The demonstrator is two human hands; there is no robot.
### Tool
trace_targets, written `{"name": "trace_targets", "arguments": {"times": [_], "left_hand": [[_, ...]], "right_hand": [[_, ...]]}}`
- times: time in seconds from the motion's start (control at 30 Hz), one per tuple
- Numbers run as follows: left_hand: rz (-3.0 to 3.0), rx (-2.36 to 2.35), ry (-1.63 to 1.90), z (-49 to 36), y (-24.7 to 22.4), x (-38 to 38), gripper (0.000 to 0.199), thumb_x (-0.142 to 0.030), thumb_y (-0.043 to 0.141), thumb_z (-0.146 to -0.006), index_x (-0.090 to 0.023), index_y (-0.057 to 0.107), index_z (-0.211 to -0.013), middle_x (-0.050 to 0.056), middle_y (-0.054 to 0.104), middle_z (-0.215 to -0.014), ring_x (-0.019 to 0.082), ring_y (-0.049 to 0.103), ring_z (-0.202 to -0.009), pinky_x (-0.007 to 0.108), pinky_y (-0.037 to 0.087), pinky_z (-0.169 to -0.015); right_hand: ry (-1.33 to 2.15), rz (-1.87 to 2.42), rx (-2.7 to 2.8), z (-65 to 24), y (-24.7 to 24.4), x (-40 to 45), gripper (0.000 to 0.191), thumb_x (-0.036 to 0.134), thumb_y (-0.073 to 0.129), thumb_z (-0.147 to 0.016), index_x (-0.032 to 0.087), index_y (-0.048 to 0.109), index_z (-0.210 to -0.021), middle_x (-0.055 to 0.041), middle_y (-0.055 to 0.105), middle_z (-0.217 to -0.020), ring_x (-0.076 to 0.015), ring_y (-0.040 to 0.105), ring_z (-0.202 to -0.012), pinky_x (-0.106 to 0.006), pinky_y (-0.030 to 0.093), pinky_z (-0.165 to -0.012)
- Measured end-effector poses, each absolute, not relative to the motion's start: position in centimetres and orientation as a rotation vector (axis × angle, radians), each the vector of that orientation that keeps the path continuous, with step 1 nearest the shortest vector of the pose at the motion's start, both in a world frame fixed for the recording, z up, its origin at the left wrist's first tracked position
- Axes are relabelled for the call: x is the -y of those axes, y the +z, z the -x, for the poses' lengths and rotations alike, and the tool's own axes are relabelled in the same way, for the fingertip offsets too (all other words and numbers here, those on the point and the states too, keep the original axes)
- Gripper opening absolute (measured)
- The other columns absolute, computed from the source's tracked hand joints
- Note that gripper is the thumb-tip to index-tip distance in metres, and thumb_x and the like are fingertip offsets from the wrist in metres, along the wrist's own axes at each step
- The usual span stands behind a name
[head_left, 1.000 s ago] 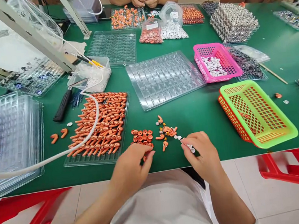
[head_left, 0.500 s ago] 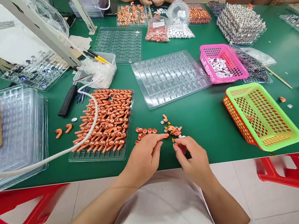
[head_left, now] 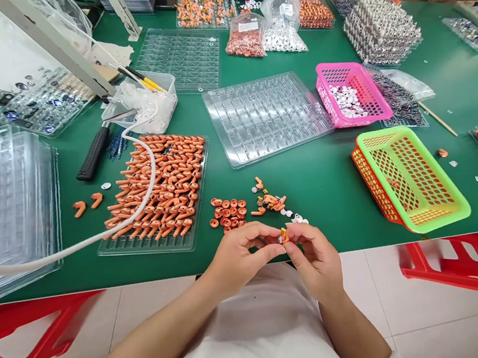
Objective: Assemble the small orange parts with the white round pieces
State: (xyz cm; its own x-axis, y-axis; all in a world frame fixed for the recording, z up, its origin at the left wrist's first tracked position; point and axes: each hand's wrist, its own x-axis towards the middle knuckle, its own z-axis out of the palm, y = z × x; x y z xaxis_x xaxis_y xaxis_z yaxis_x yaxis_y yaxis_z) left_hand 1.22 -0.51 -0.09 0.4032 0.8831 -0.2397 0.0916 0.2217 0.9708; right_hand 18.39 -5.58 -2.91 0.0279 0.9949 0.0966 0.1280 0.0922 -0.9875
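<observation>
- I see my left hand [head_left: 240, 258] with thumb and forefinger pinched on a small orange piece [head_left: 284, 237] that has a yellow bit at its top.
- My right hand [head_left: 318, 263] meets it from the other side, its thumb and forefinger closed on the same piece; I can't tell which hand bears the weight.
- The piece is between both hands' fingertips, above the near edge of the green table [head_left: 323, 192].
- Just beyond my fingers I have orange caps [head_left: 228, 212], a loose pile of orange parts [head_left: 271, 201] and some white discs [head_left: 297, 218].
- To my left, a white cable [head_left: 153, 169] crosses over a loaded tray [head_left: 146, 245].
- To my right sits a green basket [head_left: 444, 220].
</observation>
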Motion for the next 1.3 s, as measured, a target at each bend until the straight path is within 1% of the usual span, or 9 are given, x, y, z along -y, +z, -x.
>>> {"name": "trace_targets", "arguments": {"times": [0.17,0.37,0.47,0.63,0.7,0.77,0.9,1.1,1.3], "left_hand": [[-1.369,-1.046,0.695,-0.8,0.1,0.3,0.013,-0.026,0.072,-0.081,-0.018,0.076,-0.09,0.004,0.074,-0.087,0.017,0.067,-0.08,0.028,0.052,-0.075],[-1.173,-1.09,0.651,-0.7,0.6,0.4,0.013,-0.027,0.074,-0.078,-0.016,0.071,-0.085,0.003,0.073,-0.08,0.016,0.068,-0.074,0.026,0.055,-0.071],[-1.209,-1.078,0.677,-0.6,0.9,0.6,0.008,-0.022,0.071,-0.08,-0.017,0.072,-0.087,0.002,0.074,-0.081,0.015,0.068,-0.076,0.025,0.056,-0.073],[-1.475,-1.004,0.702,-0.5,1.6,1.0,0.013,-0.013,0.063,-0.086,-0.019,0.073,-0.09,0.003,0.076,-0.088,0.015,0.07,-0.081,0.024,0.056,-0.076],[-1.593,-0.949,0.725,-0.6,1.7,1.2,0.016,-0.01,0.06,-0.086,-0.019,0.072,-0.092,0.002,0.076,-0.09,0.013,0.071,-0.08,0.022,0.055,-0.074],[-1.719,-0.946,0.796,-0.9,1.7,1.4,0.018,-0.007,0.059,-0.086,-0.019,0.07,-0.092,0.002,0.076,-0.088,0.012,0.07,-0.077,0.02,0.055,-0.071],[-1.945,-1.032,0.997,-1.3,1.3,1.8,0.016,-0.006,0.061,-0.084,-0.019,0.067,-0.091,0.001,0.074,-0.081,0.012,0.069,-0.073,0.022,0.054,-0.071],[-2.012,-1.107,1.001,-1.7,0.7,2.2,0.017,-0.006,0.059,-0.085,-0.02,0.064,-0.094,0.001,0.073,-0.079,0.013,0.067,-0.073,0.026,0.054,-0.073],[-1.94,-1.143,0.936,-1.8,0.6,2.4,0.014,-0.01,0.059,-0.087,-0.019,0.067,-0.094,0.004,0.075,-0.085,0.015,0.07,-0.077,0.025,0.054,-0.073]], "right_hand": [[1.051,1.211,1.383,-18.7,-2.8,5.5,0.039,0.016,0.058,-0.093,0.03,0.056,-0.128,-0.0036,0.065,-0.096,-0.0171,0.063,-0.086,-0.033,0.056,-0.077],[0.788,1.126,1.606,-18.7,-2.6,5.1,0.055,0.005,0.057,-0.089,0.031,0.051,-0.136,-0.0042,0.066,-0.095,-0.0161,0.062,-0.081,-0.031,0.055,-0.069],[0.733,1.111,1.665,-19.1,-2.6,5.0,0.058,0.004,0.056,-0.087,0.032,0.05,-0.138,-0.0046,0.064,-0.094,-0.0174,0.061,-0.083,-0.034,0.055,-0.072],[0.935,1.013,1.675,-19.7,-2.2,4.7,0.056,0.023,0.06,-0.087,0.029,0.047,-0.142,-0.012,0.054,-0.128,-0.0284,0.054,-0.118,-0.048,0.052,-0.092],[1.004,0.961,1.701,-19.7,-1.8,4.4,0.056,0.026,0.061,-0.088,0.029,0.047,-0.142,-0.0119,0.051,-0.137,-0.0292,0.051,-0.126,-0.049,0.05,-0.098],[1.008,0.949,1.727,-19.6,-1.5,4.1,0.053,0.024,0.063,-0.089,0.029,0.049,-0.139,-0.0108,0.058,-0.13,-0.0256,0.056,-0.119,-0.043,0.053,-0.095],[0.934,1.012,1.7,-19.3,-1.5,4.1,0.038,0.016,0.063,-0.089,0.027,0.059,-0.125,-0.0055,0.069,-0.099,-0.0185,0.066,-0.09,-0.033,0.057,-0.077],[0.799,1.135,1.639,-18.9,-2.1,4.7,0.023,0.007,0.057,-0.086,0.024,0.061,-0.101,-0.0048,0.069,-0.092,-0.0186,0.066,-0.087,-0.033,0.056,-0.075],[0.733,1.182,1.644,-18.6,-1.9,4.4,0.015,0.01,0.057,-0.084,0.023,0.058,-0.09,-0.0026,0.056,-0.079,-0.0162,0.056,-0.071,-0.03,0.048,-0.058]]}}
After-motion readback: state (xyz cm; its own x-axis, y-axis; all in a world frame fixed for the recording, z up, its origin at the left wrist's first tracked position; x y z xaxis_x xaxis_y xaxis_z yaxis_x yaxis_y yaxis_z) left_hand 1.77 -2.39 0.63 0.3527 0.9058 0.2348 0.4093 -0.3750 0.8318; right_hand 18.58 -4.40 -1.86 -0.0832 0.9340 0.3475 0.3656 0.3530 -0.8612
